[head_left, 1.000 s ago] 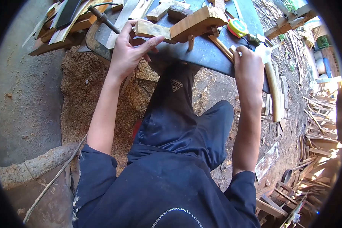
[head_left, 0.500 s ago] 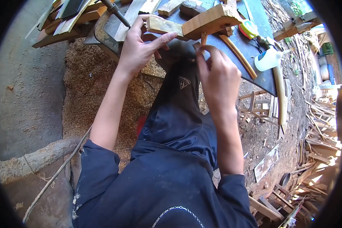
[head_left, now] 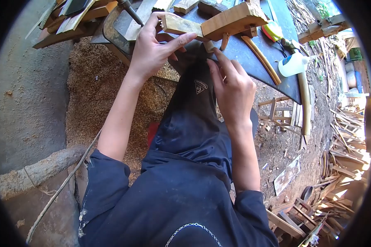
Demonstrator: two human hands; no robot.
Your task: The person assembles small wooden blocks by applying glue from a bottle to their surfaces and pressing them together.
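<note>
My left hand is wrapped round the end of a pale wooden block, its thumb stretched along the near side. The block meets a larger reddish-brown wooden piece, from whose underside a short wooden peg sticks out. Just below that joint, my right hand has its thumb and index finger bent close together at a small tan piece. The index fingertip is right at that piece; the other fingers curl in. Both hands are above my knee at the table's near edge.
On the blue-black table lie a long wooden strip, a yellow-green tape measure and a white bottle. A metal clamp bar rises at upper left beside stacked boards. Sawdust covers the floor; scrap wood is piled at right.
My right hand has moved slightly left and down from the peg, with the small piece now further left under the joint. The left hand and the wooden pieces have shifted slightly right in view.
</note>
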